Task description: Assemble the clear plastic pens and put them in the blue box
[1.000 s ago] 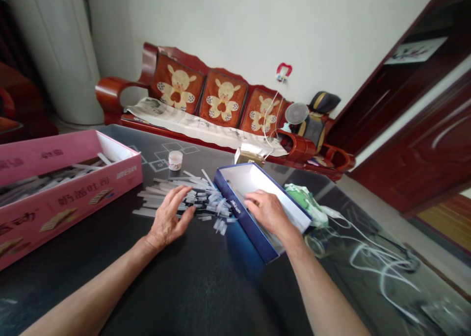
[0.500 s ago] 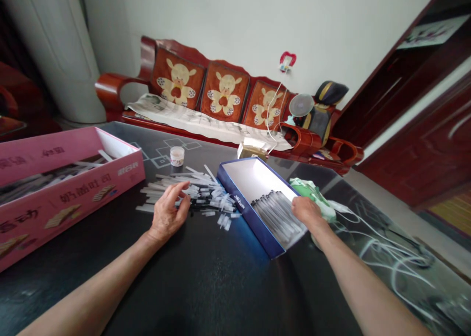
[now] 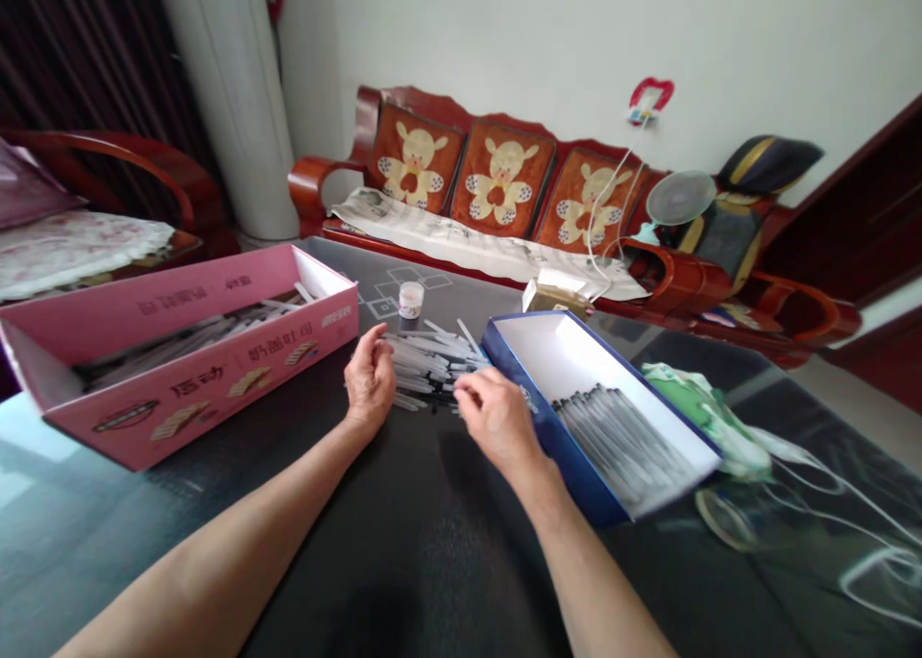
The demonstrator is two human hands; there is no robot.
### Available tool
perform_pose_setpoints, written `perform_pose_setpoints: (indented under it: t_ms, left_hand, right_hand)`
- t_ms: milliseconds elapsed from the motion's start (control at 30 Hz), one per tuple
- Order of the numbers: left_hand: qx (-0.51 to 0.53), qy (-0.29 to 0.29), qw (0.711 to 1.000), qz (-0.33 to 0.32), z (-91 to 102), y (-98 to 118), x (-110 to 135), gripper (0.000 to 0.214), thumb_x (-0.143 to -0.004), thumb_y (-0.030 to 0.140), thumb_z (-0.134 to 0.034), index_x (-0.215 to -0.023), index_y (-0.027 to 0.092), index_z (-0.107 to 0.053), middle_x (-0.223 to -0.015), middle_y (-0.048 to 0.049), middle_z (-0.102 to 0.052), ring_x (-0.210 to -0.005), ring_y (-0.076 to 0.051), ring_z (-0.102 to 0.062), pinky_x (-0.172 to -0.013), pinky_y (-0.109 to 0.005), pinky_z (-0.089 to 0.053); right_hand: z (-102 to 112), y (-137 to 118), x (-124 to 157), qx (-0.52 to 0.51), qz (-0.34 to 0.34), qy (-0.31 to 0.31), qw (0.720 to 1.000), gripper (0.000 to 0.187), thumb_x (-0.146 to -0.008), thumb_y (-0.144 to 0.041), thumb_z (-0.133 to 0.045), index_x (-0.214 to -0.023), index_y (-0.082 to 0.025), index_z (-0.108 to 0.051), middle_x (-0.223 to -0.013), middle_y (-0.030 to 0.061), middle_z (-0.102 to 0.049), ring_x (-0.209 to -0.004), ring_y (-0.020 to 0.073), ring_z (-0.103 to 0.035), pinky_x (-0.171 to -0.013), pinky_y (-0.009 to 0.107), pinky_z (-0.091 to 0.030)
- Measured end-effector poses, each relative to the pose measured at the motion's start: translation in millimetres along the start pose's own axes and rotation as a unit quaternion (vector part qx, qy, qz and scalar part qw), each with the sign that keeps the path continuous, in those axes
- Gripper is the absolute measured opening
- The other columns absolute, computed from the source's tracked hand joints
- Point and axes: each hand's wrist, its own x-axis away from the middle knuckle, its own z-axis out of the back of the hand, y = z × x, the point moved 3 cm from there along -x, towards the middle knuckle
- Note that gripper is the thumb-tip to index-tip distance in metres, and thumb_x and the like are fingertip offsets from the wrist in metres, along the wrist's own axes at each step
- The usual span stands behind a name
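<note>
A pile of clear plastic tubes and small caps (image 3: 432, 360) lies on the dark table (image 3: 403, 543). My left hand (image 3: 370, 381) rests at the pile's left edge, its fingers curled; what they hold is hidden. My right hand (image 3: 494, 418) reaches into the pile's right side with fingers pinched together on small pieces I cannot make out. Just right of it stands a blue box with a white inside (image 3: 562, 351), holding a row of dark-tipped clear tubes (image 3: 619, 432).
A long pink carton (image 3: 208, 375) with more tubes stands at the left. A small white jar (image 3: 410, 299) and a tan box (image 3: 551, 295) sit behind the pile. Green-and-white cloth (image 3: 702, 413) and white cables (image 3: 857, 543) lie right. A red wooden sofa (image 3: 504, 187) lines the wall.
My right hand has come back from the blue box's right side to the pile of tubes. My left hand has stayed at the pile. The view has swung to the left.
</note>
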Motion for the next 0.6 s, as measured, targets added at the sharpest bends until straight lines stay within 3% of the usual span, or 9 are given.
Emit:
perform_pose_setpoints:
  t_ms: [100, 233, 433, 600]
  left_hand:
    - [0.0, 0.001, 1.0, -0.005, 1.4, 0.1, -1.7, 0.033, -0.085, 0.025, -0.045, -0.114, 0.02, -0.059, -0.078, 0.0, -0.061, -0.065, -0.011, -0.054, -0.063, -0.022, -0.044]
    - [0.003, -0.009, 1.0, -0.013, -0.4, 2.8, 0.2, 0.032, -0.085, 0.025, -0.045, -0.114, 0.019, -0.059, -0.081, -0.0008, -0.061, -0.07, -0.012, -0.055, -0.066, -0.023, -0.045]
    - [-0.004, -0.012, 1.0, -0.028, -0.8, 12.2, 3.3, 0.031, -0.086, 0.028, -0.046, -0.113, 0.018, -0.059, -0.079, 0.0001, -0.059, -0.065, -0.01, -0.052, -0.064, -0.021, -0.043]
    - [-0.027, -0.048, 0.998, -0.034, -0.1, 27.8, 10.5, 0.024, -0.086, 0.038, -0.05, -0.091, 0.018, -0.062, -0.068, 0.0026, -0.057, -0.06, -0.009, -0.05, -0.062, -0.02, -0.042]
  right_hand:
    - [-43.3, -29.0, -1.1, 0.022, 0.024, -0.051, 0.998, 0.015, -0.087, -0.02, -0.053, -0.086, -0.023, -0.068, -0.084, 0.0036, -0.062, -0.078, 0.0158, -0.06, -0.071, 0.025, -0.044]
    - [-68.0, -36.6, 2.3, 0.092, 0.026, -0.073, 0.993, 0.012, -0.088, -0.025, -0.055, -0.089, -0.021, -0.066, -0.089, 0.0066, -0.061, -0.087, 0.0205, -0.06, -0.077, 0.031, -0.044]
    - [-61.8, -29.4, 6.4, 0.102, -0.017, -0.081, 0.991, 0.012, -0.087, -0.026, -0.055, -0.087, -0.018, -0.065, -0.088, 0.0091, -0.062, -0.086, 0.023, -0.06, -0.077, 0.034, -0.045]
    - [-33.2, 0.4, 12.1, 0.033, -0.062, 0.007, 0.997, 0.016, -0.089, -0.029, -0.052, -0.083, -0.02, -0.064, -0.082, 0.0069, -0.063, -0.074, 0.0198, -0.06, -0.071, 0.031, -0.044]
